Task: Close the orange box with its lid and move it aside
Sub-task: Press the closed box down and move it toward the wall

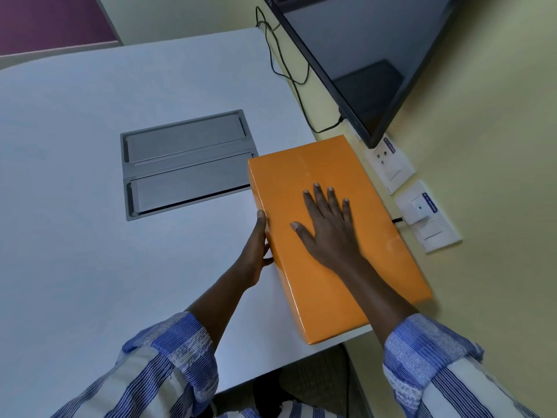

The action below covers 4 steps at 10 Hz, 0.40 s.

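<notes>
The orange box (301,173) lies with its lid on at the right edge of the white table (90,206), long side running away from me. My right hand (327,224) rests flat on top of the lid, fingers spread. My left hand (256,251) presses against the box's left side wall, thumb up along the edge. The box's far right side reaches past the table edge toward the wall.
A grey metal cable hatch (187,164) is set into the table left of the box. A dark monitor (376,55) hangs on the wall at upper right, with a black cable (289,70) trailing down. White wall sockets (391,164) sit close beside the box.
</notes>
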{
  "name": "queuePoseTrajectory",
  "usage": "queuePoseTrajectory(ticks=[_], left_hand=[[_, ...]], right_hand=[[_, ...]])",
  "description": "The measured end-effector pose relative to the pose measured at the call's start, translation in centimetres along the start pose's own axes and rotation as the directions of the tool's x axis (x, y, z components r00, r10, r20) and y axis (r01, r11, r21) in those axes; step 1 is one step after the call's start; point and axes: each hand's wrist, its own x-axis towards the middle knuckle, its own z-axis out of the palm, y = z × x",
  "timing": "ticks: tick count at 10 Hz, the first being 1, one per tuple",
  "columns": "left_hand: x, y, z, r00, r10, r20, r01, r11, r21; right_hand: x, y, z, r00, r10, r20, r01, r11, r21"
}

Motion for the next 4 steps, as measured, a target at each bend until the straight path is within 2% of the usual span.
queuePoseTrajectory(ticks=[2,3,4], left_hand=[[-1.0,0.3,-1.1,1.000,0.019,0.011,-0.020,0.995,0.102],[-2.4,0.6,-2.0,0.996,0.091,-0.009,-0.088,0.978,0.191],[-3.7,-0.5,-4.7,0.986,0.157,-0.057,-0.136,0.951,0.277]], right_hand=[[-0.2,-1.2,-0.2,1.000,0.028,-0.009,-0.028,1.000,0.002],[-0.4,-3.3,-0.3,0.997,0.033,-0.064,-0.029,0.998,0.055],[-0.7,-7.7,0.1,0.996,-0.030,-0.079,0.038,0.994,0.103]])
